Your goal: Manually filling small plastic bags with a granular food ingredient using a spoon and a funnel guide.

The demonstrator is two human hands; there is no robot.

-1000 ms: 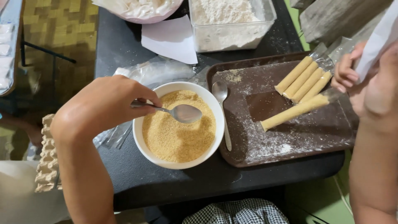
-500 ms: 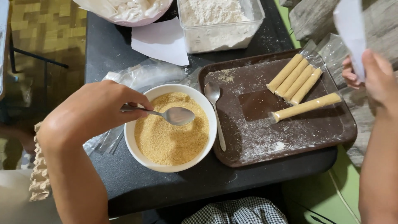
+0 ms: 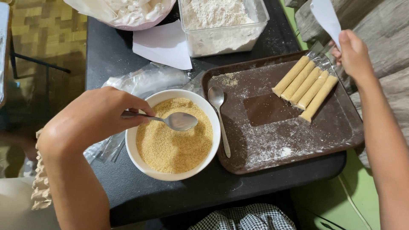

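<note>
My left hand [image 3: 91, 121] grips a metal spoon [image 3: 179, 121] whose bowl hovers just over golden crumbs [image 3: 170, 149] in a white bowl [image 3: 132, 157]. Right of it lies a brown tray [image 3: 272, 145] dusted with flour. A second spoon [image 3: 219, 115] rests on the tray's left side. Several pale dough rolls [image 3: 304, 87] lie side by side at the tray's far right corner on clear plastic. My right hand [image 3: 353, 55] is just beyond them and pinches a white sheet [image 3: 326, 17] that sticks upward.
On the black table [image 3: 110, 51] stand a clear tub of flour [image 3: 221, 25] and a pink bowl of white pieces [image 3: 123, 12] at the back. A white paper [image 3: 164, 44] and a clear plastic bag [image 3: 140, 81] lie behind the bowl. An egg carton [image 3: 40, 187] sits at the left edge.
The roll that lay apart in the tray's middle now lies beside the others. My right hand moved in toward the rolls with the white sheet. The spoon stays over the crumbs.
</note>
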